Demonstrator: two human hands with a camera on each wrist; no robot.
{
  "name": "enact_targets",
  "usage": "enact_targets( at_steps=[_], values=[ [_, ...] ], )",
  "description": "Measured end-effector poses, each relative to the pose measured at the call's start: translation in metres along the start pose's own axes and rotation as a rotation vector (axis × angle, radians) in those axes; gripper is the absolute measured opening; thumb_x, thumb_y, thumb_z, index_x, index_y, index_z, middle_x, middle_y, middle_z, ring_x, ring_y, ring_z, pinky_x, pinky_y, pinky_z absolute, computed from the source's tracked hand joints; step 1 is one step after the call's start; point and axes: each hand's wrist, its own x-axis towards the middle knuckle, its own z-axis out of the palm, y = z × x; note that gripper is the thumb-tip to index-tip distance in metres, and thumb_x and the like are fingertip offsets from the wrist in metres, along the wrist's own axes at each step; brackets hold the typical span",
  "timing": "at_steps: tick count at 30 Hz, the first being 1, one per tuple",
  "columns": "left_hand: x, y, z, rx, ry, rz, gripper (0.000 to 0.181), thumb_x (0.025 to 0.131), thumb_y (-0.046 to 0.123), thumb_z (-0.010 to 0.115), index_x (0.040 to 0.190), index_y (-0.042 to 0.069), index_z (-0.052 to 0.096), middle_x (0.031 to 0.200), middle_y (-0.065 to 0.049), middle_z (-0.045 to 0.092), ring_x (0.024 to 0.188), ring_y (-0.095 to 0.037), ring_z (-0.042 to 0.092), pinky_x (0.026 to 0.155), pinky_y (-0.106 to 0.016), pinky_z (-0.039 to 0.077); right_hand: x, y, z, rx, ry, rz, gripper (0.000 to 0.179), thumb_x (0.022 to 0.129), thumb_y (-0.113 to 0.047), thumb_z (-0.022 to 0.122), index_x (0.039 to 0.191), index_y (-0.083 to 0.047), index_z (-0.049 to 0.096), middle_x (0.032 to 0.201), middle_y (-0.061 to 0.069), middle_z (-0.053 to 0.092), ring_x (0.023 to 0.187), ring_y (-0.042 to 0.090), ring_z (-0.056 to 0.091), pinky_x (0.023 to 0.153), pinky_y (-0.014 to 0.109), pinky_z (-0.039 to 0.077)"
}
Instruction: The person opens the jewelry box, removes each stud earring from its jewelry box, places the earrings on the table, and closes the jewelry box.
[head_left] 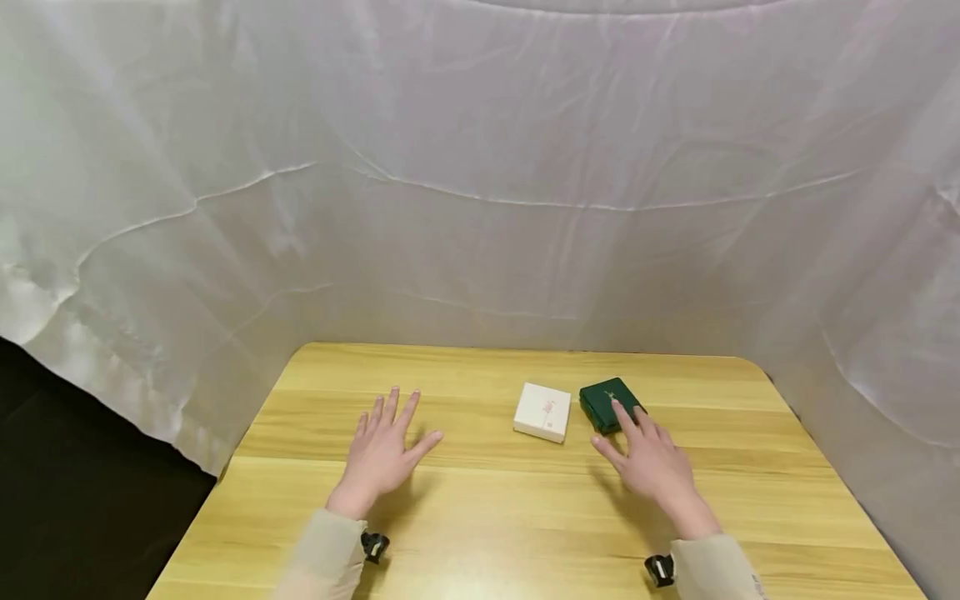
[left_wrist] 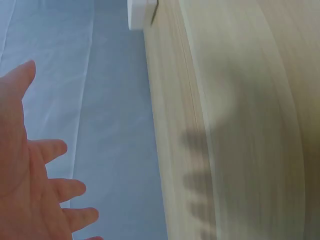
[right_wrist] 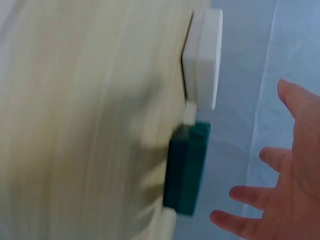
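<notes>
My left hand [head_left: 380, 454] hovers over the left part of the wooden table with fingers spread and nothing in it; its shadow falls on the wood in the left wrist view. My right hand [head_left: 654, 460] is spread as well, its fingertips overlapping the near edge of a dark green box [head_left: 609, 402] in the head view. The right wrist view shows those fingers raised apart from the green box [right_wrist: 186, 167]. Left of the green box lies a flat white box [head_left: 543, 412] with a pink flower print on its lid.
The wooden table [head_left: 480, 517] has rounded far corners. Pale cloth [head_left: 480, 250] hangs behind it and along both sides. A black area [head_left: 82, 483] shows at the lower left. Each wrist carries a small black device [head_left: 375, 546] by the sleeve cuff.
</notes>
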Motion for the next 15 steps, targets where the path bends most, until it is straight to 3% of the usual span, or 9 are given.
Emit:
enact_targets(
  at_steps=[8,15],
  values=[
    [0.011,0.031,0.019,-0.087,-0.017,0.047,0.085,0.093,0.07,0.041,0.157,0.016,0.025,0.159,-0.018,0.017,0.143,-0.043,0.02,0.114,-0.058,0.013,0.015,-0.023,0.02,0.108,-0.017,-0.06,0.076,0.098,-0.049,0.054,0.156,-0.011,0.025,0.149,0.031,0.031,0.127,0.058,0.036,0.09,0.073,0.037],
    [0.02,0.054,0.035,-0.161,-0.052,0.102,0.083,0.094,0.067,0.041,0.157,0.016,0.025,0.157,-0.02,0.023,0.14,-0.043,0.028,0.113,-0.056,0.019,0.032,-0.037,0.028,0.255,0.017,-0.009,0.065,0.101,-0.034,0.054,0.152,-0.002,0.03,0.146,0.029,0.038,0.131,0.049,0.037,0.102,0.064,0.033]
  ],
)
